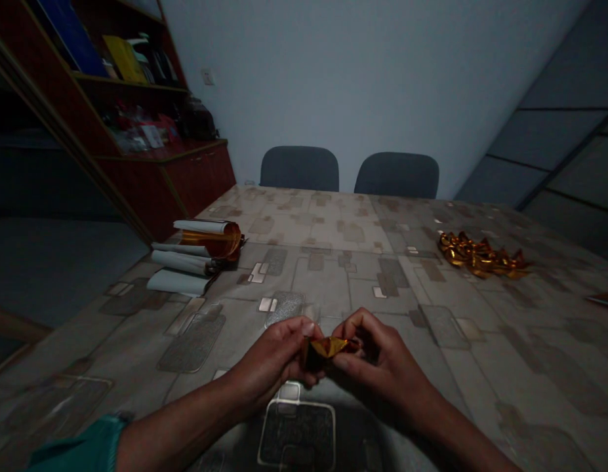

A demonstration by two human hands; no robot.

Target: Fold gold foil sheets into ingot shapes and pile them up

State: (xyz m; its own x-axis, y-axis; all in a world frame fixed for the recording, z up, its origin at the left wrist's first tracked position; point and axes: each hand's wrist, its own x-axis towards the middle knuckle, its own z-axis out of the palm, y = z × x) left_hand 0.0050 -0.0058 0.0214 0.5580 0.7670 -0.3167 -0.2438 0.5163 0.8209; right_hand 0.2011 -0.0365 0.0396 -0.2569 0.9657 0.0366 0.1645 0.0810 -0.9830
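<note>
- Folded gold-foil paper piece (pixel 329 348) sits between the person's two hands, over the near part of the table. Its gold face is turned up, and a darker side shows toward the left end.
- Its long axis runs crosswise from hand to hand, rising slightly to the right. One end points at each hand, and the gold peak at the middle points up and away from the person.
- Left hand (pixel 269 357) is closed on the piece's left end between thumb and fingers.
- Right hand (pixel 385 360) is curled shut on the right end. Its fingers hide the exact contact points.
- Uneven pressure could crush or crease the foil, since thin foil tends to dent easily.
- If the hands pull apart, a fold could spring open or the paper could tear at a crease.
- The slick foil could slide from the fingertips and drop onto the table.
- Patterned vinyl table cover (pixel 333 278) spreads beneath the hands.
- Pile of folded gold-foil pieces (pixel 481 255) lies ahead to the right, well apart from the hands.
- Rolled foil sheets (pixel 198 255) with white backs lie ahead to the left, also out of reach of the fingers.
- Teal sleeve (pixel 77 442) covers the left arm above the wrist.
</note>
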